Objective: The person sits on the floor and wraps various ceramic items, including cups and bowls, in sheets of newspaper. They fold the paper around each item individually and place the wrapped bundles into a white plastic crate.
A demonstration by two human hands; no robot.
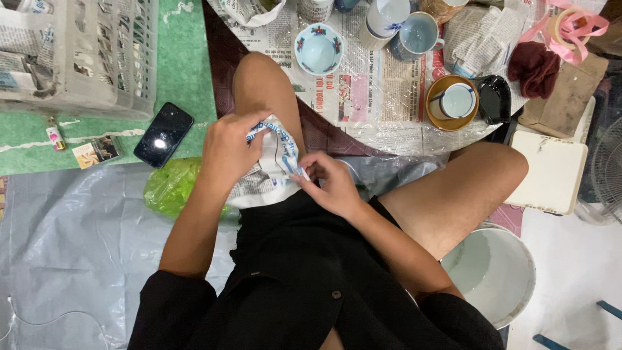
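Cup (280,150), white with blue pattern: on the person's lap, half wrapped in newspaper (254,183). Left hand (228,150) grip closed over its rim; right hand (332,183) grip pinches the wrapping's edge. Phone (163,135) on floor nearby.

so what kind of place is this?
Probably a home floor used for packing crockery. The person sits on the floor, both hands on a white-and-blue ceramic piece over newspaper. Cups stand on spread newspaper, beside a plastic basket.
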